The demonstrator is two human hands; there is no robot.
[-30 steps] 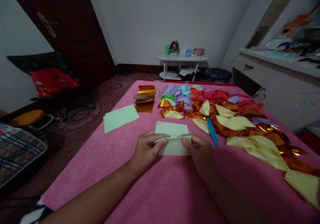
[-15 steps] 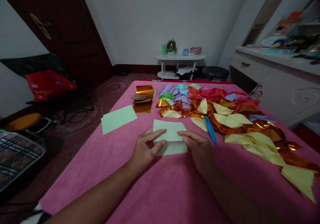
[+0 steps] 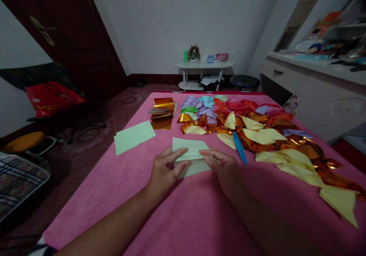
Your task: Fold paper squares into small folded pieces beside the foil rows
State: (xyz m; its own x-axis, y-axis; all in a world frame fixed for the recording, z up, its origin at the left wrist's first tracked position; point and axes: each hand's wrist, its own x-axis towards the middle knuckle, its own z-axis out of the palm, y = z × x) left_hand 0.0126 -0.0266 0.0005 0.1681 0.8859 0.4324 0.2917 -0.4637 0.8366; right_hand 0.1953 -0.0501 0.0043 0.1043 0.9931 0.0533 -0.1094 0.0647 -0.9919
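A pale green sheet of paper [image 3: 190, 144] with a raised fold across its middle lies in front of me. My left hand [image 3: 166, 166] pinches the fold at its left end between thumb and fingers. At the right end, my right hand [image 3: 221, 166] pinches the same fold, its thumb and index finger close together. Left of the hands rest more pale green sheets [image 3: 135, 137], stacked a little askew. A blue folded paper piece [image 3: 239, 148] lies to the right, just beyond my right hand.
Shiny gold sheets [image 3: 162, 107] are piled at the table's far left. Folded yellow paper pieces [image 3: 294, 164], gold foil ones and purple and red ones spread over the right side. A pink cloth [image 3: 120, 206] covers the table. A white dresser [image 3: 314, 92] stands at right.
My right hand has slid slightly inward along the fold, and the paper's right side has tilted a little. The whole view has shifted slightly.
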